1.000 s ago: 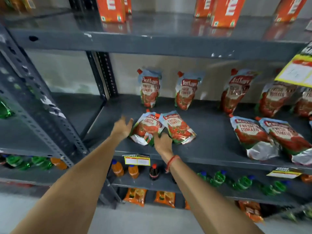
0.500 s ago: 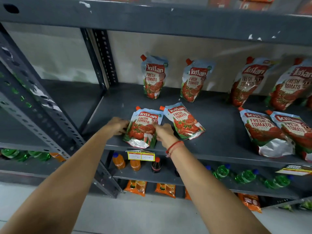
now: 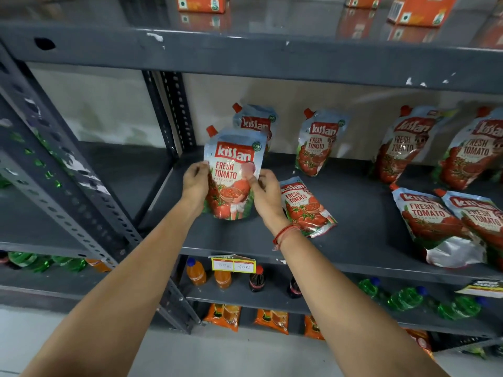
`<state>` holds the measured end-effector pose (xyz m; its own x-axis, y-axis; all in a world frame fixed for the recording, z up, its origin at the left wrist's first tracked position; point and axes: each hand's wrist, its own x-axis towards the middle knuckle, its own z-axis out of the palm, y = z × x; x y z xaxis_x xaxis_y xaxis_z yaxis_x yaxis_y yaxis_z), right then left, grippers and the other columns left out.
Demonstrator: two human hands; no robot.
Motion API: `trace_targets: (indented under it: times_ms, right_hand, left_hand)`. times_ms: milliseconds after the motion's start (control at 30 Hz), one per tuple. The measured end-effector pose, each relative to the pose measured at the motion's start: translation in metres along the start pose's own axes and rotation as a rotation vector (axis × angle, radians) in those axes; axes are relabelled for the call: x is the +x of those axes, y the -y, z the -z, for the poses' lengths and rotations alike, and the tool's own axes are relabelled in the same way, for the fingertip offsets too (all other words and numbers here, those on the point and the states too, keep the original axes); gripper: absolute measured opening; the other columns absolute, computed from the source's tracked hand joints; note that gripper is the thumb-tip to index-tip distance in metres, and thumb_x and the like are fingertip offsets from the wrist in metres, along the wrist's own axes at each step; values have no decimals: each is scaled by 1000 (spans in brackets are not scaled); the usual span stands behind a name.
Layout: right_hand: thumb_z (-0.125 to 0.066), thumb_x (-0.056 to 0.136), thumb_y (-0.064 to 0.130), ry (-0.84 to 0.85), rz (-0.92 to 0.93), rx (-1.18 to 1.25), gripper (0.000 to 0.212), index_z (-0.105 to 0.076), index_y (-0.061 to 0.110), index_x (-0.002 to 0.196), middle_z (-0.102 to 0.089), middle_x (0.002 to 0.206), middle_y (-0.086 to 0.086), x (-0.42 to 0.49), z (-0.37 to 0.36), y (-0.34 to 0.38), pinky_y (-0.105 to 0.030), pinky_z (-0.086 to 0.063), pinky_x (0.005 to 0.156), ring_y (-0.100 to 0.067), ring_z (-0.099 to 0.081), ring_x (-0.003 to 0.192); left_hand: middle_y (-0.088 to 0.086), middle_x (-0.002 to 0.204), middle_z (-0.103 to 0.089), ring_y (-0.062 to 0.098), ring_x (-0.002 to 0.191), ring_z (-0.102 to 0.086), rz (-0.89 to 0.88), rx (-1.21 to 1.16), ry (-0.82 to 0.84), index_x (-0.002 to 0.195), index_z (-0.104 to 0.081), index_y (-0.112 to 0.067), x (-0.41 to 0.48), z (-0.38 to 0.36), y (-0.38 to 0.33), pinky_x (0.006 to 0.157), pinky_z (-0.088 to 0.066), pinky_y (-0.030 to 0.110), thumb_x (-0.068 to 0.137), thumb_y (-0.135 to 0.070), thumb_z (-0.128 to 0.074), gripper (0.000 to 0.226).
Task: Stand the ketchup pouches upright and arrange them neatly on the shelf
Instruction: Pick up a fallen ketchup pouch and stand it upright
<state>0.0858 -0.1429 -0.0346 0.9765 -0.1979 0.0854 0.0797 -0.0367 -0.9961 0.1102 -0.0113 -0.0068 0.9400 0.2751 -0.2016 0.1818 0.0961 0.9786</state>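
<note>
I hold one ketchup pouch [image 3: 232,172] upright near the left end of the grey shelf [image 3: 362,240]. My left hand [image 3: 194,180] grips its left edge and my right hand [image 3: 265,191] its right edge, thumb on the front. Behind it a second pouch [image 3: 257,121] stands against the back wall, partly hidden. Another upright pouch [image 3: 317,142] stands to the right, and two more [image 3: 405,142] lean at the far right. One pouch [image 3: 304,206] lies flat just right of my right hand. Two flat pouches [image 3: 432,224] lie at the front right.
A perforated upright post [image 3: 174,110] bounds the shelf on the left. The shelf above carries orange cartons [image 3: 200,4]. Below, drink bottles [image 3: 221,277] and green bottles [image 3: 405,297] stand behind a yellow price tag [image 3: 233,265]. Orange packets [image 3: 223,315] fill the lowest level.
Both hands closed on the left flat pouch and raised it from lying on the shelf to upright, a little further back. The neighbouring flat pouch stayed where it lay.
</note>
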Motion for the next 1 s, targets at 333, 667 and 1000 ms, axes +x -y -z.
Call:
trace_targets:
  times_ms: [333,667,1000]
  right_hand:
    - [-48,97,24,56,210,-223,22,-53,4,104,-66,101,-10,-23,10,-42,-17,-52,71,-11,-62,90]
    - [-46,94,36,-286,-51,-942,43,-54,3,122,-54,124,-21,19,120,-37,-46,-42,95,-37,-46,118]
    - [-77,75,25,-99,-406,-383,31,-66,6,97,-69,107,-14,8,140,-47,-33,-54,85,-29,-67,99]
  left_hand:
    - [0,102,-58,10,94,-55,-117,7,34,105,-45,-13,-23,12,63,76,-42,22,99,-34,-32,25]
    - [7,88,-61,-1,79,-54,-497,437,173,90,-60,-9,-92,-64,105,72,-37,2,92,-22,-50,17]
    - [14,113,-68,33,99,-65,509,-52,266,120,-61,-11,-9,-138,95,93,-51,50,79,-52,-54,59]
